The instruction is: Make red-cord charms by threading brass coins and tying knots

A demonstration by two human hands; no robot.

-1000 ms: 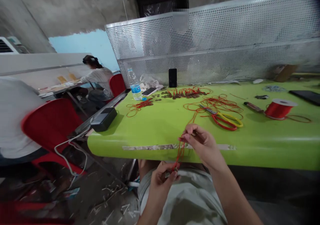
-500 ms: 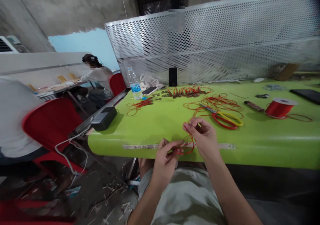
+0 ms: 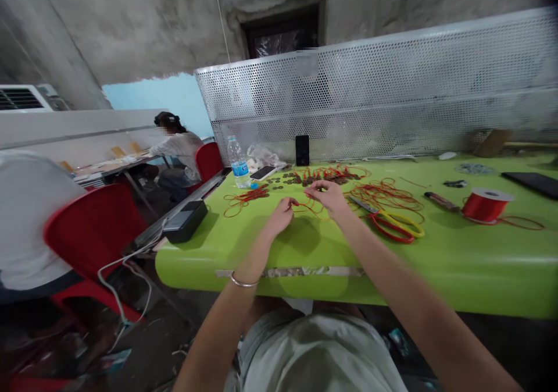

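Note:
My left hand point(image 3: 281, 214) is closed in a pinch on a thin red cord point(image 3: 309, 208), which trails right from its fingertips over the green table. Just right of it and slightly farther out, my right hand point(image 3: 329, 197) has thumb and forefinger pinched together; whatever is between them is too small to make out. Beyond the fingers lie many dark round coin-like discs point(image 3: 333, 179), some with red cords tied to them. A bundle of corded discs point(image 3: 253, 194) rests to the left. Loose red cord point(image 3: 387, 193) is heaped to the right, beside scissors point(image 3: 396, 225) with red and yellow handles.
A spool of red cord point(image 3: 486, 206) and a utility knife point(image 3: 441, 201) lie right. Left are a water bottle point(image 3: 240, 170), a phone point(image 3: 264, 173) and a black box point(image 3: 186, 221). A perforated metal screen point(image 3: 392, 113) backs the table. Co-workers sit left on red chairs point(image 3: 98, 223).
Both hands have moved away from the table's front edge toward the discs. The cord loop between them has opened into a strand trailing from my left hand. The view has tilted up.

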